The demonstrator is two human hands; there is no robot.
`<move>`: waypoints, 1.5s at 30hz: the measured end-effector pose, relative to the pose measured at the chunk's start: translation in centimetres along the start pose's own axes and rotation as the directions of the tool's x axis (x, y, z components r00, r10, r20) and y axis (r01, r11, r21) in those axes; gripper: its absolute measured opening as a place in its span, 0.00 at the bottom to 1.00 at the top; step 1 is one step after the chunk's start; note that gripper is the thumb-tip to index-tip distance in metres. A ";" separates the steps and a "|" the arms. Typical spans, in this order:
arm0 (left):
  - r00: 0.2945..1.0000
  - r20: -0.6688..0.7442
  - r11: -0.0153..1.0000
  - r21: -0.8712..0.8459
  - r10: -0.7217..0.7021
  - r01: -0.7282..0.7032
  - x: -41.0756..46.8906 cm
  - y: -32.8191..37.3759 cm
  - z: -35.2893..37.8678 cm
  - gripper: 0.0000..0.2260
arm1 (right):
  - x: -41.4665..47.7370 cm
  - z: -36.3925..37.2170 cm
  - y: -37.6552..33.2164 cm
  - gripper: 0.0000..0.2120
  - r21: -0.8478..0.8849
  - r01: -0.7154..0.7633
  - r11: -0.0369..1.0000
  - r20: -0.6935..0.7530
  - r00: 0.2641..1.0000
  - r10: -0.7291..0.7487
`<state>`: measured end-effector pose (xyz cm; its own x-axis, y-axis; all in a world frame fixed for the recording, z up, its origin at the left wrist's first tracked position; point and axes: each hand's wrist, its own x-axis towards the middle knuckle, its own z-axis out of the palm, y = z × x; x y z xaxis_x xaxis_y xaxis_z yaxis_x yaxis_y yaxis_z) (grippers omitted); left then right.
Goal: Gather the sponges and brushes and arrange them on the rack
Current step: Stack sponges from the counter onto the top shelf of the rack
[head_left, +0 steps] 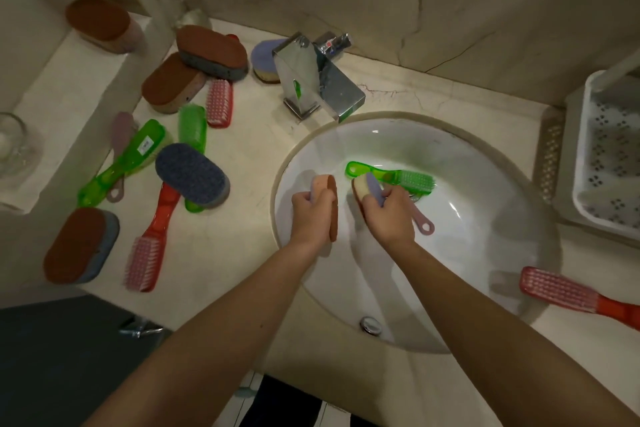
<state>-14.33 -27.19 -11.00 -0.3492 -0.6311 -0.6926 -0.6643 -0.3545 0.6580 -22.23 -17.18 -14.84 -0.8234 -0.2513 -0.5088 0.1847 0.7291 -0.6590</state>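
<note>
Most of the gear lies scattered over the left end of the counter (242, 246), well apart from where it belongs. There are brown-faced sponges (211, 50), a blue sponge (192, 175), a long green brush (121, 163) and a red brush (154, 236), some lying across one another. The round basin (467, 236) is sunk in the counter's middle, and both hands are at work over it. The white perforated rack (581, 149) stands at the counter's right edge, only partly in view. With so much left on the counter, I judge the gathering barely begun.

The chrome tap (311, 76) stands at the basin's back rim, with a purple sponge (266, 57) just behind it. A lone red brush (571, 295) lies at the basin's front right rim, bristles up.

Inside the basin, a small green brush (391, 178) lies near the drain. A pink looped handle (420, 222) pokes out beneath the right hand (388, 215); whether that hand holds it too, I cannot tell.

The left hand (311, 215) is curled tight round a pink sponge (325, 204) with a brown scouring face, held on edge. The right hand grasps a yellow-and-purple sponge (367, 187), fingers wrapped round it. One sponge per hand probably means both can go to the rack in a single reach to the right.
</note>
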 end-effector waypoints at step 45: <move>0.644 0.278 0.699 -0.353 0.713 -0.621 -27.0 24.0 6.1 0.12 | -17.4 -34.0 -14.9 0.32 0.289 0.589 0.755 -0.526 0.756 -0.389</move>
<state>-24.88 -14.39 21.68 -0.8819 -0.4677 -0.0592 -0.0140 -0.0996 0.9949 -28.87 -2.01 22.71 -0.9769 -0.1384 0.1627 -0.1903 0.2179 -0.9572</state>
